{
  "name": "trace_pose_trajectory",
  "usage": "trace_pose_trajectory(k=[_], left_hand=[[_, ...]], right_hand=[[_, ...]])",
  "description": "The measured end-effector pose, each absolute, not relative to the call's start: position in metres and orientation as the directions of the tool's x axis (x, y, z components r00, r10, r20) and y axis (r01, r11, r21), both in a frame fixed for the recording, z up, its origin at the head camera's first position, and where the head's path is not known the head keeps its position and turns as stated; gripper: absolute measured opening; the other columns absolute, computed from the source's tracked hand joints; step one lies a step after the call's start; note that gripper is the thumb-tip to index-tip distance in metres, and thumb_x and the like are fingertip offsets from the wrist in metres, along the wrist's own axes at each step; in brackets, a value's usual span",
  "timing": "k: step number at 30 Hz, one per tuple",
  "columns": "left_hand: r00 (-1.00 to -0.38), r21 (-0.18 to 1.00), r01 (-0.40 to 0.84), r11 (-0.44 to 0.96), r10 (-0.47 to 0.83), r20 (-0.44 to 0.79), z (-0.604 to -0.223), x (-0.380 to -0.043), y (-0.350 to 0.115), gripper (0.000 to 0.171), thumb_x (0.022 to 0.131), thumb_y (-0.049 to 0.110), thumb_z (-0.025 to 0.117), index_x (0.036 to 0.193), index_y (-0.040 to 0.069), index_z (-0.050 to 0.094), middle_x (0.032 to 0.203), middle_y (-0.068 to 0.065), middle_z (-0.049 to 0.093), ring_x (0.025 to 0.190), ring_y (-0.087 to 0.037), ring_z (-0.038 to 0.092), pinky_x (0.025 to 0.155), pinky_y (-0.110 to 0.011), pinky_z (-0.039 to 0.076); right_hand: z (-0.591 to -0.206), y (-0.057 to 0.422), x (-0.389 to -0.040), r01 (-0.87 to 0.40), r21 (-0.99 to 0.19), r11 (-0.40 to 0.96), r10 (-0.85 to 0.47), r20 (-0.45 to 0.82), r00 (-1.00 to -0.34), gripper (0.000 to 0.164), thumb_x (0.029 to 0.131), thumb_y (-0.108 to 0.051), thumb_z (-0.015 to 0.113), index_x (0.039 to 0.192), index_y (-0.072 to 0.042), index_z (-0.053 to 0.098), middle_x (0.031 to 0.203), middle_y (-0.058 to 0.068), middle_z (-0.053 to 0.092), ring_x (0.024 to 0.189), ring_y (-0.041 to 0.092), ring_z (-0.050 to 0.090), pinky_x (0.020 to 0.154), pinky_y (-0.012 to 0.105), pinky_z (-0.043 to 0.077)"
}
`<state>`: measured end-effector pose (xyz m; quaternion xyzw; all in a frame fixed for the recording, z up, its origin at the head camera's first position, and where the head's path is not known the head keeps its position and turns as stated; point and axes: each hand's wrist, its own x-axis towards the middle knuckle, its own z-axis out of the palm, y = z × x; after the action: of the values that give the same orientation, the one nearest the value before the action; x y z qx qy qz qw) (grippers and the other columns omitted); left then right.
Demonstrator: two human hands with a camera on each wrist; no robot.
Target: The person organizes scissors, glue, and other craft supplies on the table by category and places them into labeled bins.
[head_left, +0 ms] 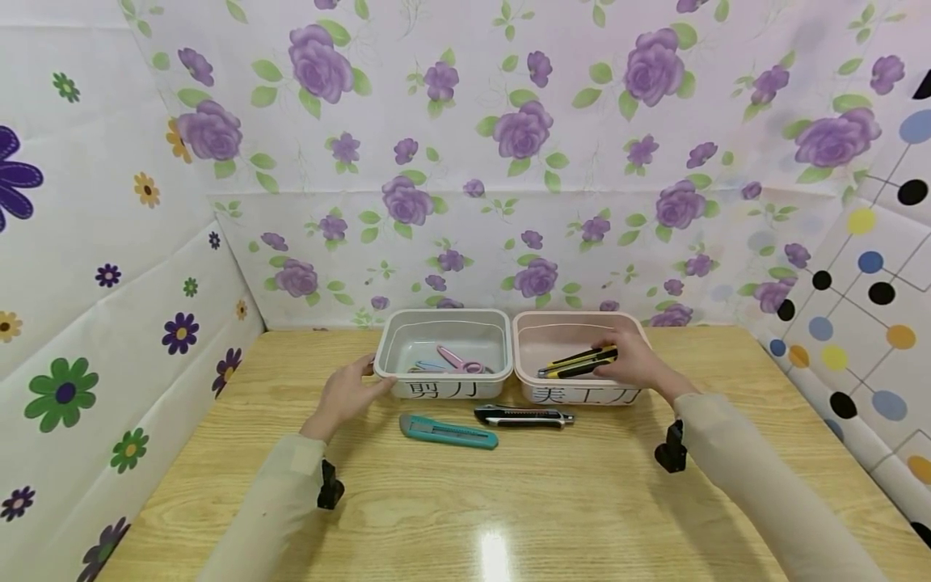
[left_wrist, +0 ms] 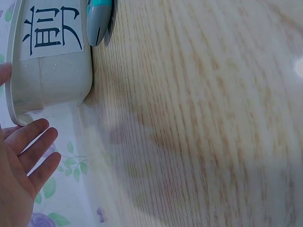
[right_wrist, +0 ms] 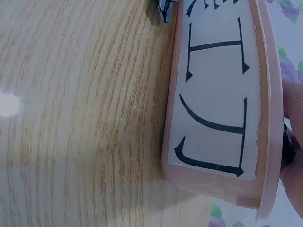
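Observation:
My right hand (head_left: 631, 361) grips yellow-and-black utility knives (head_left: 579, 365) inside the pink bin (head_left: 525, 343); in the right wrist view that bin's wall hides most of the hand (right_wrist: 294, 137). At the front left corner of the pale grey bin (head_left: 385, 343), my left hand (head_left: 349, 396) touches the rim with thumb and fingers extended. Inside this bin lie pink scissors (head_left: 460, 361) and a blue item, partly hidden. Before the bins, a teal utility knife (head_left: 448, 432) and a black-and-silver utility knife (head_left: 524, 417) lie on the table.
The two bins stand side by side on a wooden table (head_left: 465, 501), their labels facing me. Flowered sheeting (head_left: 465, 162) rises behind them, with patterned sheets on the left (head_left: 109, 323) and right (head_left: 858, 323).

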<state>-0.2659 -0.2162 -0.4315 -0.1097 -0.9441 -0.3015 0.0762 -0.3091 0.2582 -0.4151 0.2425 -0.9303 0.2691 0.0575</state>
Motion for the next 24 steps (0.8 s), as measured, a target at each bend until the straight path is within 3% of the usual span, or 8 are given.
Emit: trace_pose_trajectory(k=[24], left_hand=[[-0.964, 0.543, 0.253, 0.801, 0.164, 0.208, -0.4303, -0.2653, -0.2160, 0.065, 0.083, 0.045, 0.060, 0.131, 0.002, 0.046, 0.114, -0.020, 0.060, 0.103, -0.035, 0.058, 0.086, -0.053, 0.043]], right_hand=[[-0.4188, 0.2592, -0.3144, -0.508, -0.422, 0.751, -0.433, 0.267, -0.861, 0.034, 0.074, -0.008, 0.073, 0.103, 0.007, 0.064, 0.102, 0.021, 0.063, 0.094, 0.035, 0.058, 0.080, 0.048, 0.047]])
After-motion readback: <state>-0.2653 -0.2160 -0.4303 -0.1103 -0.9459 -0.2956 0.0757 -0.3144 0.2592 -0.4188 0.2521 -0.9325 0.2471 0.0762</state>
